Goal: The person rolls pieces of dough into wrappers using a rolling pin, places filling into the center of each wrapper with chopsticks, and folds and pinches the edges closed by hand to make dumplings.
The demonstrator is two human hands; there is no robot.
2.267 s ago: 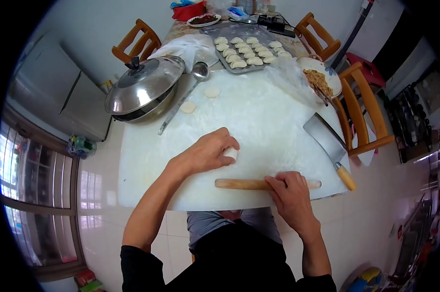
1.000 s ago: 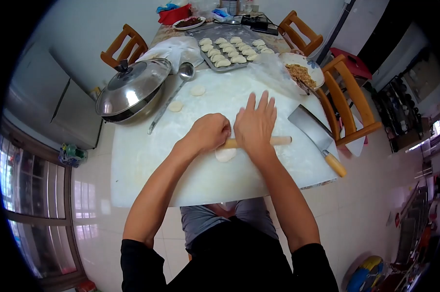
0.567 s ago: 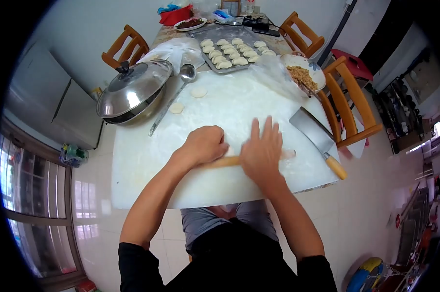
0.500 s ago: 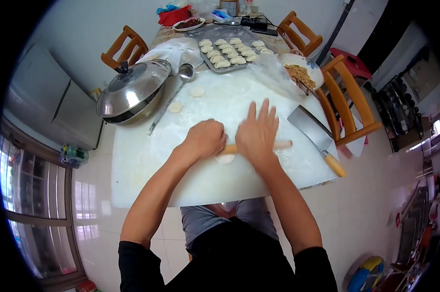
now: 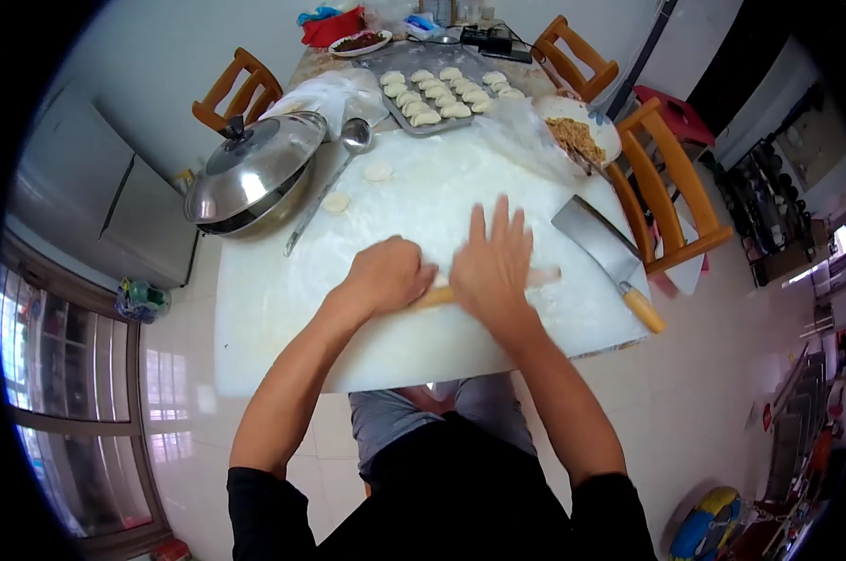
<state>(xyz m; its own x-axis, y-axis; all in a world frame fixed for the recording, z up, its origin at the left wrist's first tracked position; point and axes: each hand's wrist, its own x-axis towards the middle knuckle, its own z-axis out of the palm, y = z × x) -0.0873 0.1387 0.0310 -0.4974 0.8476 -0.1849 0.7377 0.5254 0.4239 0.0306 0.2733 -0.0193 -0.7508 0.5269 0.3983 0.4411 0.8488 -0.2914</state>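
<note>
Taking the middle of the white-topped counter (image 5: pixel 282 346) as the centre of a dial, a domed, shiny steel pan lid with a black knob (image 5: pixel 254 173) sits toward ten o'clock, on a dark-rimmed pan. Just beside it lies a long-handled steel ladle (image 5: pixel 327 192), handle pointing to seven o'clock. Near the ladle, between ten and eleven, two flat, pale round dough discs (image 5: pixel 337 203) lie apart.

The left hand (image 5: pixel 388 275), toward seven, is curled at the left part of a slim, light-brown wooden rolling pin (image 5: pixel 434 298); I cannot tell what its fingers grasp. The pin lies roughly along the nine-to-three line, below centre. At twelve, a grey metal tray (image 5: pixel 441 59) carries rows of cream-coloured, crescent-shaped dumplings (image 5: pixel 434 91).

The right hand (image 5: pixel 491 271), toward five and slightly blurred, lies across the pin with fingers stretched out, not closed around it. Between one and two stands a white bowl (image 5: pixel 611 140) of brownish filling (image 5: pixel 571 136). A broad steel cleaver with a yellow wooden handle (image 5: pixel 599 238) lies near three, handle toward five.
</note>
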